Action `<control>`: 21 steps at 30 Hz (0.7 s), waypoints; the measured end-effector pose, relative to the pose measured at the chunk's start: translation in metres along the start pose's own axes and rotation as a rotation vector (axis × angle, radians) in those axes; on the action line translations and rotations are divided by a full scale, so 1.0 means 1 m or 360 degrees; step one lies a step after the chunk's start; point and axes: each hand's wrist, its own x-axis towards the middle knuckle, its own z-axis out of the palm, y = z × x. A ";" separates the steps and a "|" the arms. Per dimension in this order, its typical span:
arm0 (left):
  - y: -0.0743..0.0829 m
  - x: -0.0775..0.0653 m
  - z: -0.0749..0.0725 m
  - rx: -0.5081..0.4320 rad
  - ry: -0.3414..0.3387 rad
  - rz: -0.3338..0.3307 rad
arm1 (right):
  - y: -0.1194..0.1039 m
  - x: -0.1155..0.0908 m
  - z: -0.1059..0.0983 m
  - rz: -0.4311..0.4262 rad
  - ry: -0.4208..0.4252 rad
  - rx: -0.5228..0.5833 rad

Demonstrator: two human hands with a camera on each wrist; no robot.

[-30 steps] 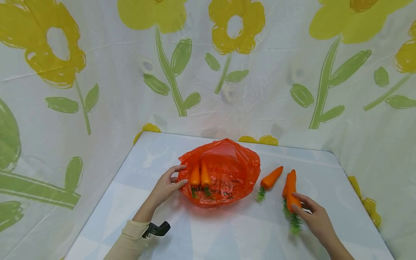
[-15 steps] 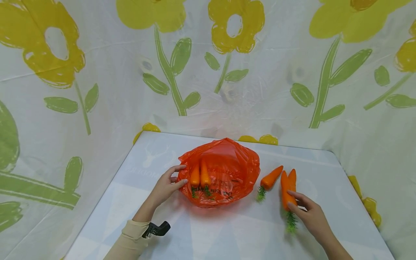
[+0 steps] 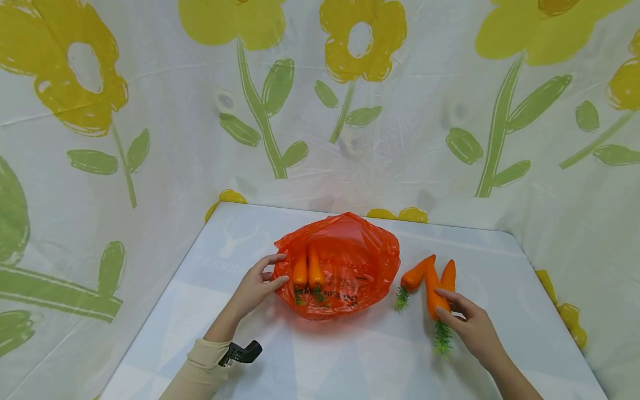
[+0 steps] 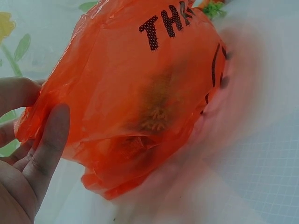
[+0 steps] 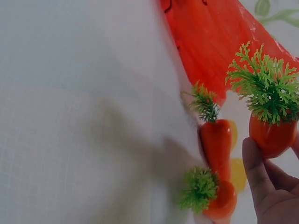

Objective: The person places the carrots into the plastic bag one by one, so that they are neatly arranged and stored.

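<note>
My left hand [image 3: 256,290] pinches the left rim of a red plastic bag [image 3: 360,258] between thumb and fingers. The bag lies with its mouth open; two carrots [image 3: 315,269] with green tops rest inside at its left. In the left wrist view, the thumb presses the outside of the bag [image 4: 112,93], and its contents show only dimly. To the bag's right, my right hand [image 3: 472,328] holds a carrot [image 3: 431,291] near its leafy end, tip pointing away from me. Two more carrots lie nearby: one [image 3: 415,276] beside the bag, another [image 3: 449,275] partly hidden behind the held one.
Everything stands on a pale patterned table [image 3: 310,366]. A flowered curtain [image 3: 410,139] rises behind its back edge and along the sides. A black wrist device [image 3: 242,353] sits on the left forearm, over a beige sleeve [image 3: 200,366].
The right hand has brought its carrot left, away from the carrot it overlapped and toward the one beside the bag. The left hand and the bag have stayed put.
</note>
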 end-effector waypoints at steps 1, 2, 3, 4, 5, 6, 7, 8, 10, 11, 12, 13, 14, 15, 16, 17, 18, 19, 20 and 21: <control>0.000 0.000 0.000 0.0001 0.0001 0.0000 | -0.001 0.000 0.000 0.0000 -0.0003 0.0000; 0.000 0.000 0.000 0.0002 0.0001 0.0000 | -0.002 0.000 0.001 0.0001 -0.0007 0.0001; 0.000 0.000 0.000 0.0003 0.0000 -0.0001 | -0.002 0.000 0.001 0.0004 -0.0009 0.0000; 0.000 0.000 0.000 0.0004 0.0000 -0.0002 | -0.003 -0.001 0.001 0.0004 -0.0011 -0.0001; 0.000 0.000 0.000 0.0005 0.0001 -0.0004 | -0.004 -0.001 0.002 0.0004 -0.0013 0.0000; 0.001 0.000 0.000 0.0006 0.0000 -0.0007 | -0.005 -0.001 0.002 0.0002 -0.0016 0.0000; 0.001 0.000 0.000 0.0006 0.0000 -0.0007 | -0.006 -0.001 0.002 0.0000 -0.0017 0.0002; 0.001 0.000 0.000 0.0007 0.0001 -0.0008 | -0.007 -0.001 0.002 0.0000 -0.0019 0.0009; 0.001 0.000 0.000 0.0010 0.0003 -0.0010 | -0.009 -0.001 0.003 0.0000 -0.0022 0.0017; 0.001 0.000 0.000 0.0008 0.0003 -0.0010 | -0.010 -0.001 0.003 0.0001 -0.0024 0.0019; 0.001 0.000 0.000 0.0006 0.0001 -0.0006 | -0.011 0.000 0.003 0.0008 -0.0027 0.0021; 0.001 0.000 0.000 0.0003 0.0001 -0.0003 | -0.012 0.000 0.004 0.0011 -0.0029 0.0026; 0.001 0.000 0.000 -0.0001 -0.0003 0.0000 | -0.012 0.000 0.004 0.0013 -0.0031 0.0028; 0.002 0.000 0.000 -0.0004 -0.0006 0.0004 | -0.013 0.000 0.004 0.0013 -0.0032 0.0028; 0.002 0.000 0.000 -0.0010 -0.0010 0.0004 | -0.013 0.001 0.005 0.0009 -0.0032 0.0027; 0.003 0.000 0.000 -0.0015 -0.0012 0.0004 | -0.013 0.001 0.005 0.0001 -0.0032 0.0029; 0.003 -0.001 0.000 -0.0019 -0.0015 0.0004 | -0.014 0.001 0.005 -0.0007 -0.0033 0.0033; 0.004 -0.001 0.000 -0.0022 -0.0017 0.0004 | -0.015 0.001 0.005 -0.0021 -0.0033 0.0040; 0.004 -0.001 0.000 -0.0025 -0.0019 0.0005 | -0.015 0.001 0.005 -0.0034 -0.0033 0.0046; 0.004 -0.001 0.000 -0.0026 -0.0018 0.0006 | -0.016 0.001 0.005 -0.0044 -0.0033 0.0055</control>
